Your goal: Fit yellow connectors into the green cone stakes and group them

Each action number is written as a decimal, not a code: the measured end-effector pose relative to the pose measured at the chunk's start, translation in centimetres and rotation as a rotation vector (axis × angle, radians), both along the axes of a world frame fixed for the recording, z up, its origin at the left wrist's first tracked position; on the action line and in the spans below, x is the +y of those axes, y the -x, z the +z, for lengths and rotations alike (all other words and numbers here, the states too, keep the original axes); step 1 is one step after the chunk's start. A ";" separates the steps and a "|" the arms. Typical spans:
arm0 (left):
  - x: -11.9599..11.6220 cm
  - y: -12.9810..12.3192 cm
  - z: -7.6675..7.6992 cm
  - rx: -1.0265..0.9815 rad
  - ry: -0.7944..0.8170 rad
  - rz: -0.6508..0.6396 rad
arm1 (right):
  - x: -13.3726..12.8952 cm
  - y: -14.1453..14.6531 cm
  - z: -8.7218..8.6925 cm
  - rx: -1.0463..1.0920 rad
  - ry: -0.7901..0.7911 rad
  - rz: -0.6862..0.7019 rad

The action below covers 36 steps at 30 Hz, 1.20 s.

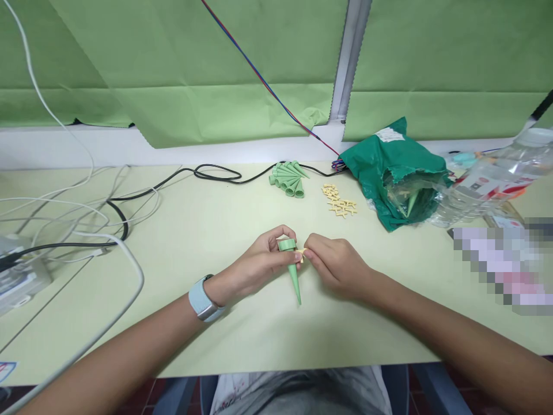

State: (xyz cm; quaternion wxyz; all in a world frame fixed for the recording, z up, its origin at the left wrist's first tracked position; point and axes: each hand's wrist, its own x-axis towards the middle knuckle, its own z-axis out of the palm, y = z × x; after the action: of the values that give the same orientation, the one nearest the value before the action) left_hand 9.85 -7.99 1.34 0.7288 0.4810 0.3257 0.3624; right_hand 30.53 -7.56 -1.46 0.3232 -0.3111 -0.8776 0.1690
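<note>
Two-handed hold: the left hand (263,256) and the right hand (339,265) are facing each other above the near half of the desk (242,340), their fingertips lying just beside each other.
Left grip: its fingers are curling partly closed around a green cone (294,281), the thumb pressing across the front just below the wide collar.
Right grip: its fingers are folding in, thumb and forefinger pinching a small yellow piece (301,253).
Cone position: it is hanging from the left hand with the collar uppermost and the narrow tip pointing toward the person; whether the tip is touching the desk, I cannot tell.
Yellow piece position: it is sitting between the left thumb tip and the right fingertips, at the cone's side just under the collar; how far it is fitting in is hidden.
Spare cones: a cluster of green cones (287,181) is lying beyond the hands, near the back of the desk.
Spare yellow pieces: a loose pile of yellow pieces (341,203) is resting right of that cluster.
Bag: a torn green bag (367,161) is standing farther right, beside a clear bottle (484,178).
Left wrist: it is wearing a pale blue band (201,297).
</note>
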 end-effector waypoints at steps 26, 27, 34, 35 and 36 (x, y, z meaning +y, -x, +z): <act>0.8 0.4 -1.1 0.024 0.043 0.129 | 0.6 -0.1 0.6 0.508 0.723 -0.065; 0.8 0.5 -1.0 0.018 0.053 0.115 | 0.5 -0.1 0.6 0.506 0.720 -0.061; 0.9 0.9 -0.7 0.011 0.048 0.065 | 0.1 -0.3 0.7 0.441 0.632 -0.070; 0.9 0.9 -0.7 0.016 0.047 0.066 | 0.0 -0.4 0.8 0.426 0.612 -0.070; 0.9 0.9 -0.6 0.021 0.049 0.067 | 0.0 -0.4 1.0 0.410 0.590 -0.068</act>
State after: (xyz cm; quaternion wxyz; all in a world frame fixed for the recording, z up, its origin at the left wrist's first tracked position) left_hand 8.97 -7.06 0.72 0.7245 0.4556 0.3579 0.3734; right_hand 30.98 -7.61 -0.51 0.3945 -0.3797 -0.6970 0.4631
